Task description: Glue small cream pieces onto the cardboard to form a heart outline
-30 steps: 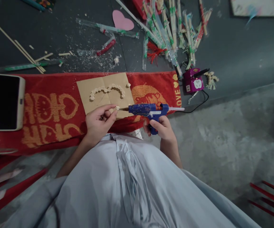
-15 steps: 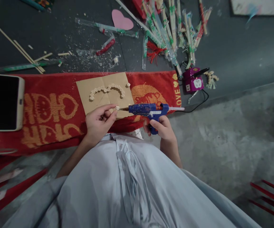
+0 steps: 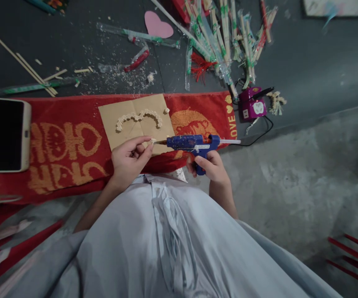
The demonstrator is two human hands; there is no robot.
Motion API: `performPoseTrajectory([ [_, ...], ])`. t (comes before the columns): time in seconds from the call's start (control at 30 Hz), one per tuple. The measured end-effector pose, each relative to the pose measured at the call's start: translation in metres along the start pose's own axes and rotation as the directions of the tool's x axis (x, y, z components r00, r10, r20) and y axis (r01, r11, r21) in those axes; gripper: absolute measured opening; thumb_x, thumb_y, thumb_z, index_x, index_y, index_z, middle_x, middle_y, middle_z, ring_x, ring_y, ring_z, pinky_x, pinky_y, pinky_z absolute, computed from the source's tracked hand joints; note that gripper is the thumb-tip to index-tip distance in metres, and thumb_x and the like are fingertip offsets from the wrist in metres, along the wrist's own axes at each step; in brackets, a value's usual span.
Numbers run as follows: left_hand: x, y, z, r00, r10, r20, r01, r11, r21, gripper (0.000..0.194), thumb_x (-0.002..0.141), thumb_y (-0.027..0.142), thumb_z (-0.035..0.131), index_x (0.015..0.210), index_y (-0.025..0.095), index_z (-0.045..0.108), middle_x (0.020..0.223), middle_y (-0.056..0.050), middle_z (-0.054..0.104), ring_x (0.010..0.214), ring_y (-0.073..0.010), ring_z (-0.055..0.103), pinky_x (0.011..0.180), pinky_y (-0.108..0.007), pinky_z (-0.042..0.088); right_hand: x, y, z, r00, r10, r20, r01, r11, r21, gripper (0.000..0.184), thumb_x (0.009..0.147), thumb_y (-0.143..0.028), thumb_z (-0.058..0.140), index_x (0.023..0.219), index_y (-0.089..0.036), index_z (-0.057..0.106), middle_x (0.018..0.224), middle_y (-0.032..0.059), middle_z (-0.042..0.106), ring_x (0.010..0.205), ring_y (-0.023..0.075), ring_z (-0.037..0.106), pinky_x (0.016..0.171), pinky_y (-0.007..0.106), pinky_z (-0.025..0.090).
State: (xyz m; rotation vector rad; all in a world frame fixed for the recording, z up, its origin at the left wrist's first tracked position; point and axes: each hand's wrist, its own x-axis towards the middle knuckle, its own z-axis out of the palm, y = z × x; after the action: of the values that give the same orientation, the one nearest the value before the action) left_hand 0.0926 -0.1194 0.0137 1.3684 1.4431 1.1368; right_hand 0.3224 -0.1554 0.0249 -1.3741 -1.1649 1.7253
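My right hand (image 3: 211, 165) is wrapped round the handle of a blue hot glue gun (image 3: 186, 142), whose nozzle points left. A clear glue stick (image 3: 230, 141) pokes out of its back end. Between thumb and index finger, my left hand (image 3: 130, 155) pinches a small pale piece (image 3: 153, 141), with the nozzle tip at it, too small to tell if touching. Beneath the hands a creased sheet of brown paper (image 3: 107, 120) lies on a red towel (image 3: 63, 107). A wavy row of small pale pieces (image 3: 139, 118) sits on the paper, and one loose piece (image 3: 166, 110) rests near its right edge.
A phone (image 3: 3, 134) lies on the towel's left end. Behind are thin sticks (image 3: 26, 64), crumbs, a pink paper heart (image 3: 158, 25) and many wrapped chopsticks (image 3: 222, 37). A purple power socket block (image 3: 252, 103) with a cord stands at right.
Both hands stay nearly in place, still holding the glue gun and the small piece. The whole view has shifted very slightly.
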Motion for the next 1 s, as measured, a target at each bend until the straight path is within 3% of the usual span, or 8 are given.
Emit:
performPoseTrajectory([
  [0.4,-0.001,0.000,0.000,1.000,0.009,-0.005,-0.009,0.999,-0.032,0.020,0.074,0.028,0.071,0.089,0.016,0.075,0.053,0.007,0.046,0.046,-0.0036,0.039,0.045,-0.016,0.032,-0.001,0.001,-0.002,1.000,-0.012,-0.016,0.013,1.000,0.017,0.044,0.081,-0.062,0.061,0.064,-0.022,0.062,0.057,0.0010,0.063,0.044,0.0116,0.052,0.042,0.026,0.044],
  [0.57,0.000,-0.001,0.001,1.000,-0.007,-0.010,0.007,1.000,-0.014,0.022,0.075,0.030,0.070,0.091,0.016,0.074,0.054,0.006,0.047,0.047,-0.0038,0.038,0.045,-0.016,0.032,-0.003,0.005,-0.011,0.990,-0.096,-0.106,0.093,0.995,-0.033,0.040,0.081,-0.056,0.063,0.065,-0.020,0.062,0.054,0.0001,0.060,0.044,0.0118,0.050,0.043,0.027,0.041],
  [0.67,0.000,-0.006,0.003,1.000,0.006,-0.023,-0.005,0.998,0.065,0.023,0.076,0.032,0.069,0.092,0.017,0.074,0.053,0.007,0.047,0.046,-0.0036,0.036,0.045,-0.017,0.031,-0.001,0.005,-0.028,0.950,-0.197,-0.241,0.142,0.963,-0.228,0.029,0.079,-0.046,0.068,0.067,-0.020,0.061,0.058,-0.0004,0.060,0.051,0.0125,0.052,0.050,0.027,0.043],
  [0.77,0.001,-0.012,0.005,0.999,0.036,-0.032,-0.029,0.982,0.188,0.022,0.077,0.031,0.068,0.094,0.018,0.074,0.054,0.007,0.049,0.047,-0.0048,0.039,0.049,-0.019,0.034,0.009,0.005,-0.054,0.861,-0.358,-0.363,0.113,0.828,-0.549,0.020,0.078,-0.039,0.068,0.073,-0.021,0.062,0.071,0.0012,0.062,0.066,0.0163,0.056,0.064,0.031,0.047],
  [0.83,0.001,-0.016,0.007,0.999,0.031,-0.036,-0.020,0.962,0.272,0.022,0.078,0.032,0.068,0.095,0.020,0.075,0.056,0.006,0.051,0.049,-0.0060,0.042,0.051,-0.020,0.034,0.019,0.004,-0.071,0.804,-0.468,-0.368,0.066,0.685,-0.726,0.018,0.079,-0.033,0.062,0.092,-0.020,0.065,0.087,0.0053,0.066,0.080,0.0212,0.060,0.077,0.038,0.050],
  [0.87,0.002,-0.017,0.008,0.999,0.022,-0.035,-0.010,0.951,0.309,0.023,0.078,0.033,0.068,0.096,0.020,0.075,0.056,0.005,0.052,0.050,-0.0066,0.044,0.051,-0.020,0.034,0.025,0.004,-0.078,0.789,-0.510,-0.342,0.046,0.605,-0.795,0.025,0.079,-0.030,0.060,0.102,-0.020,0.064,0.095,0.0073,0.067,0.088,0.0239,0.060,0.083,0.042,0.050],
  [0.93,0.003,-0.018,0.011,1.000,0.000,-0.021,0.007,0.929,0.371,0.023,0.079,0.035,0.067,0.097,0.022,0.076,0.056,0.005,0.052,0.051,-0.0080,0.045,0.051,-0.022,0.034,0.034,0.003,-0.088,0.788,-0.550,-0.277,-0.005,0.443,-0.896,0.034,0.079,-0.026,0.056,0.112,-0.019,0.062,0.104,0.0107,0.066,0.099,0.0282,0.058,0.091,0.048,0.047],
  [1.0,0.006,-0.017,0.015,1.000,-0.008,-0.008,0.011,0.908,0.419,0.024,0.080,0.037,0.066,0.096,0.023,0.076,0.055,0.005,0.053,0.051,-0.0096,0.047,0.052,-0.023,0.034,0.039,-0.001,-0.093,0.824,-0.522,-0.222,-0.057,0.314,-0.948,0.040,0.080,-0.023,0.053,0.120,-0.018,0.059,0.110,0.0136,0.063,0.107,0.0314,0.055,0.095,0.052,0.045],
])
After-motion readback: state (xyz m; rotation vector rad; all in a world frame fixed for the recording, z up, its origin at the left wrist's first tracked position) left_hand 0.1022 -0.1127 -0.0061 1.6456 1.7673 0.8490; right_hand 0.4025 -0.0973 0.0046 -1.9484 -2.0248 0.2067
